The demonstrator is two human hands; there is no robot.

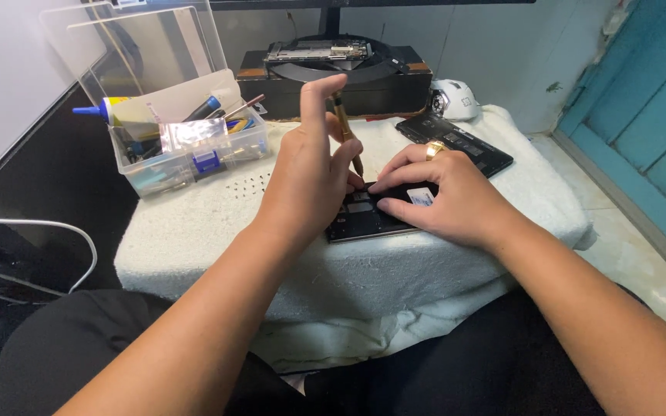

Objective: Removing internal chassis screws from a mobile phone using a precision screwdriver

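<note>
Two hands of mine are at work over the white towel (194,231) that covers the small table in front of my lap. Behind it stands a black box (333,81) with an opened gadget on top, and at the far left a clear plastic tool box (186,150) full of bits, with a blue-capped glue tube (102,110) poking out. A second dark panel (456,142) lies at the back right, near a white mouse (454,98).

Under my hands lies the opened phone (364,219), flat on the towel near its front edge. It looks thin, stiff and light, with bare fragile parts inside, so I judge it best held by the rim, not the middle. My right hand (449,196), gold ring on one finger, lies flat on it, fingers spread and pressing it down. My left hand (310,173) pinches a slim brown screwdriver (346,131) between thumb and fingers, index finger raised straight up, tip down near the phone's top edge.
</note>
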